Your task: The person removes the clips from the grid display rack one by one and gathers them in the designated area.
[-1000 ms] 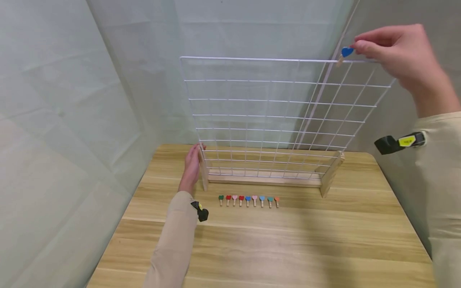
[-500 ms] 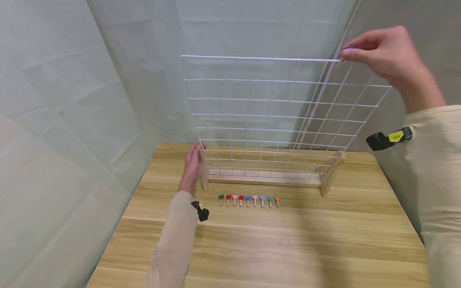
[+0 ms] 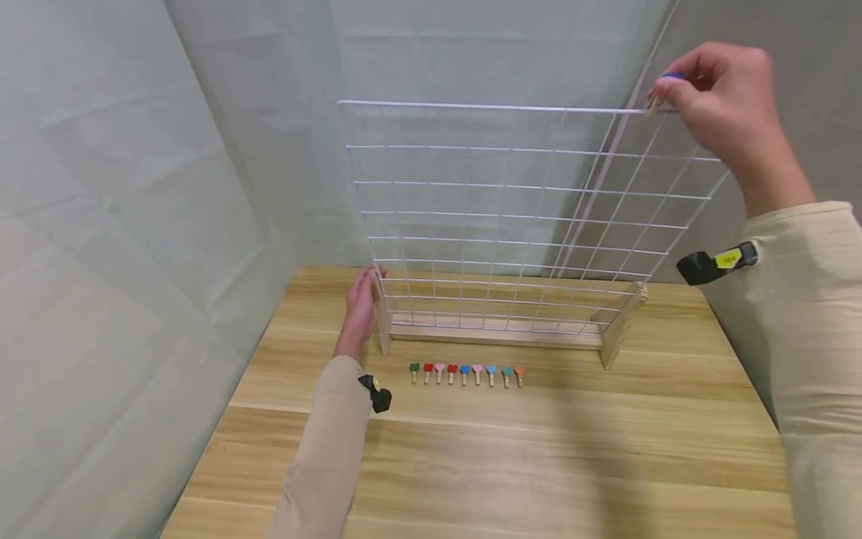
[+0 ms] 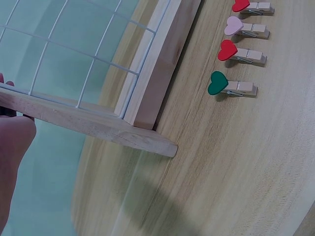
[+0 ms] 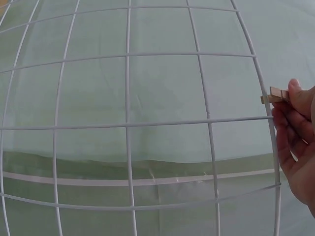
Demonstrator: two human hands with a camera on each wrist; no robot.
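Light wood makes the table (image 3: 512, 449), which carries everything here. On its far half stands a white wire grid panel (image 3: 498, 217), upright in a wooden base (image 3: 498, 337) with two wooden feet. The left hand (image 3: 359, 314) lies flat against the left foot (image 4: 88, 125) of this base, with straight fingers, and grips nothing. The right hand (image 3: 723, 97) is raised at the top right part of the grid; its fingers and thumb pinch a small wooden clothespin with a blue heart (image 3: 663, 88), and the wooden tip (image 5: 273, 95) of the pin sits at the top wire. In front of the base, on the table, a row of nine small heart clothespins (image 3: 466, 373) lies side by side, the green one (image 4: 231, 84) at the left end.
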